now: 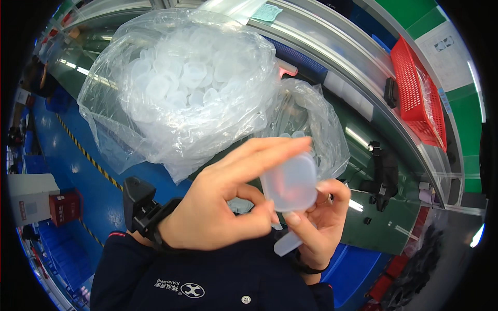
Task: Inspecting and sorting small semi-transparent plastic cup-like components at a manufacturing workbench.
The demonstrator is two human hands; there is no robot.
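White lettering (167, 286) on navy shirt (218, 272), left fingers (259, 157) and right fingers (337, 189) tight on one translucent piece (291, 184)

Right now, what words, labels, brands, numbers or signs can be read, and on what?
Wording isn't copied here, only where it stands.
Dark shirt: white lettering beside a round emblem.
Red box, left: pale characters, blurred.
White sheet, upper right: print too small to read.
Pale green slip, top: too faint to read.

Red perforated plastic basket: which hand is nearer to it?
Right: the right hand is to the basket's lower left in view; the left hand lies farther left.
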